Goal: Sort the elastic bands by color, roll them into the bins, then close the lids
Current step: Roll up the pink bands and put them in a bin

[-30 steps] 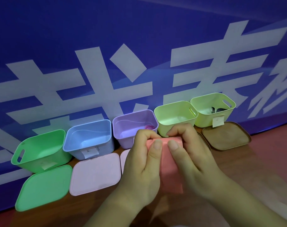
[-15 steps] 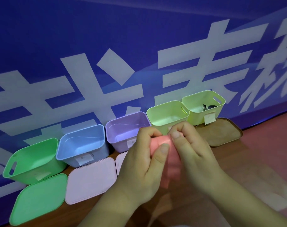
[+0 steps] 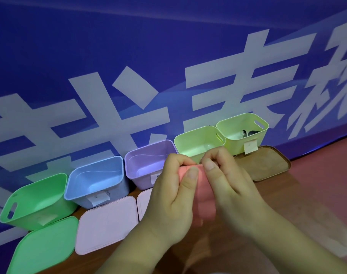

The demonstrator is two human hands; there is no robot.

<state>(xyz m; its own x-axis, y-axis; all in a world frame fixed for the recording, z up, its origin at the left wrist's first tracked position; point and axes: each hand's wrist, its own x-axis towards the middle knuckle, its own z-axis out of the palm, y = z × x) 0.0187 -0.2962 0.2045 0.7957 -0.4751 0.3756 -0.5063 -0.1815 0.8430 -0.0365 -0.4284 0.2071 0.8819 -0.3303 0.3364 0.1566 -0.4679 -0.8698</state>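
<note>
A flat pink elastic band (image 3: 205,200) hangs between my hands above the table. My left hand (image 3: 174,196) and my right hand (image 3: 228,184) both pinch its top edge, which is partly rolled over. Behind them stand open bins in a row: a green bin (image 3: 35,200), a blue bin (image 3: 95,182), a purple bin (image 3: 148,161), a light green bin (image 3: 196,141) and a yellow-green bin (image 3: 241,129) with something dark inside.
Lids lie in front of the bins: a green lid (image 3: 44,244), a pale pink lid (image 3: 107,224), a second pale lid (image 3: 145,202) partly hidden by my left hand, and a brown lid (image 3: 265,165). A blue banner wall (image 3: 168,56) stands right behind the bins.
The visible length of the pink band has shortened as its top edge is rolled down between my fingers. My view has shifted slightly; the bins sit lower left in the frame.
</note>
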